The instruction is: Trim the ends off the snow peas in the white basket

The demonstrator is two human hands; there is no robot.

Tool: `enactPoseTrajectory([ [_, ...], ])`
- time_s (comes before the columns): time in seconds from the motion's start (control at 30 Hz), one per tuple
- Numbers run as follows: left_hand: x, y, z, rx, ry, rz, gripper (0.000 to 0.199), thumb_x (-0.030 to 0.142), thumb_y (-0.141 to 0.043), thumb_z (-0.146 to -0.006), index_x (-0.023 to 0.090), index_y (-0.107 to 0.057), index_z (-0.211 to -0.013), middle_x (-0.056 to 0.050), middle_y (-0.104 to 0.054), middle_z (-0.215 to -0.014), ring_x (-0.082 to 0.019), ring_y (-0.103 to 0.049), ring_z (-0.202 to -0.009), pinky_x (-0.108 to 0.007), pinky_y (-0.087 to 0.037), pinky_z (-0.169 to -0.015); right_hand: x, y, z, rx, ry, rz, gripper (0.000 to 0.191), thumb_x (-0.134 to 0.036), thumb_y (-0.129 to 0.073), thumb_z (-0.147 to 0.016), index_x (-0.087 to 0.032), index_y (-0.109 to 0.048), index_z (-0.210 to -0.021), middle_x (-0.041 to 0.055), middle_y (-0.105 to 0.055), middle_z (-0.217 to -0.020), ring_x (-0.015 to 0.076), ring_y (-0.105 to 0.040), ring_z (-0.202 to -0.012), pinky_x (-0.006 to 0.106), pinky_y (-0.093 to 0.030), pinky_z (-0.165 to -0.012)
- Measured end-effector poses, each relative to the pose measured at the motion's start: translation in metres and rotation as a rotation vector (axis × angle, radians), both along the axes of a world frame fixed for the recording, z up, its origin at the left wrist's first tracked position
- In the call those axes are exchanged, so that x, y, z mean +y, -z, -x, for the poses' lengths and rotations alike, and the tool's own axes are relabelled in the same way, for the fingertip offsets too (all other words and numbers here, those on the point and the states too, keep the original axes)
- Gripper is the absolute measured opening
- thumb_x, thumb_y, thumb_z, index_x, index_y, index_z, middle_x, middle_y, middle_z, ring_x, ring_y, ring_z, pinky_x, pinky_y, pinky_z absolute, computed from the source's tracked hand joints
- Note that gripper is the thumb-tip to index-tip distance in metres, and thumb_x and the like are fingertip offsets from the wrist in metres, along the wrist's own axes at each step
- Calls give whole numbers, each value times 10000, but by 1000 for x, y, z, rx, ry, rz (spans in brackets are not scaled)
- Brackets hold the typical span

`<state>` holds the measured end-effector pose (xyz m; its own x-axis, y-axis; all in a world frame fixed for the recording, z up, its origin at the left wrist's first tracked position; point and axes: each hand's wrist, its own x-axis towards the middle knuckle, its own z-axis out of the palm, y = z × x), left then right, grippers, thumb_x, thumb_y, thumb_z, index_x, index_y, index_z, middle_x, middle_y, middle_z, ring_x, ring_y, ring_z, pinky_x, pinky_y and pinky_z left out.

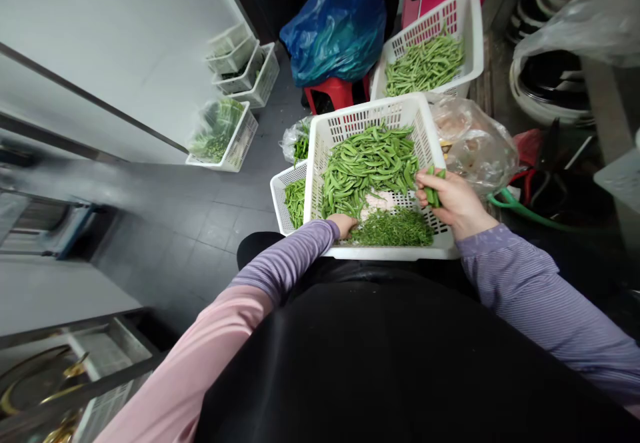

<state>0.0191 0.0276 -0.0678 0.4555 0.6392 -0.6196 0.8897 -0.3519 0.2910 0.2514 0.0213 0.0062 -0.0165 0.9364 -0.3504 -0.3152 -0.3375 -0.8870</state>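
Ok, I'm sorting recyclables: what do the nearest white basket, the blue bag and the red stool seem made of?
White basket: probably moulded plastic, satin; regular slots. Blue bag: seemingly plastic film, glossy; creased highlights. Red stool: likely plastic, smooth; uniform colour.

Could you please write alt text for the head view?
The right hand holds flat green pods over a white slotted plastic basket; the left hand is beside a pile of thin green trimmings. A larger heap of green pods lies behind, with a shiny blue plastic bag beyond.
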Motion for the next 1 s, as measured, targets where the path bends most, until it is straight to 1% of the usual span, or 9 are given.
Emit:
enactPoseTrajectory([
  [0.17, 4, -35, -2, -377, -218, 62, 143, 155, -629, -623, 141, -523, -719, 57, -471, -584, -69, -446, -561, -194, -356, -578, -11, 9, 16, -573, -339, -44, 218, -303, -696, -541, -166, -602, -683, -74, -407, -405, 70, -326, -350, 216, -216, -367],
  [0.3, 1, -57, -10, -682, -465, 261, 193, 171, -629, -638, 136, -455, -712, 100, -396, -506, -24, -363, -446, -158, -312, -473, -21, 16, 30, -654, -527, -89, 189, -280, -696, -552, -168, -614, -680, -88, -382, -356, 72, -331, -348, 209, -223, -379],
  [0.43, -8, -67, -21, -839, -663, 363, 240, 175, -639, -662, 148, -417, -748, 114, -390, -490, -13, -366, -402, -146, -349, -436, -27, 19, 34, -446, -403, -7, 343, -398, -677, -593, -171, -577, -830, -95, -401, -357, 78, -340, -328, 194, -235, -352],
  [0.53, -15, -69, -30, -878, -754, 368, 241, 170, -644, -683, 137, -429, -788, 92, -468, -530, -8, -419, -413, -136, -383, -435, -28, 19, 34, -297, -272, -15, 362, -420, -697, -563, -168, -541, -771, -85, -418, -387, 67, -357, -349, 180, -260, -353],
  [0.73, -22, -66, -32, -868, -874, 468, 289, 214, -593, -754, 135, -444, -989, 71, -541, -544, -23, -443, -364, -156, -414, -408, -22, 15, 28, -284, -219, 19, 320, -377, -688, -581, -160, -553, -773, -54, -456, -464, 76, -377, -373, 189, -266, -342],
  [0.8, -22, -66, -31, -880, -936, 468, 274, 226, -578, -767, 141, -441, -988, 84, -508, -526, -23, -433, -354, -153, -406, -394, -19, 14, 23, -419, -210, -32, 230, -355, -627, -656, -162, -575, -772, -20, -493, -523, 94, -408, -399, 212, -291, -362],
  [0.87, -21, -66, -32, -898, -979, 426, 242, 236, -568, -776, 146, -441, -960, 99, -462, -501, -18, -403, -336, -144, -381, -370, -16, 14, 15, -749, -155, -152, 148, -261, -586, -688, -170, -615, -802, 37, -561, -657, 124, -472, -474, 243, -333, -416],
  [0.93, -21, -67, -34, -929, -1006, 378, 222, 234, -569, -773, 153, -434, -929, 107, -430, -490, -16, -382, -330, -138, -362, -357, -13, 15, 7, -1108, -96, -271, 208, -141, -566, -661, -187, -643, -848, 91, -595, -839, 159, -523, -572, 273, -359, -480],
  [1.0, -22, -69, -35, -969, -1020, 354, 221, 228, -574, -768, 161, -414, -905, 106, -430, -501, -16, -382, -338, -140, -365, -360, -11, 18, 1, -1290, -96, -297, 285, -76, -562, -622, -194, -647, -867, 114, -596, -886, 181, -538, -611, 289, -362, -510],
])
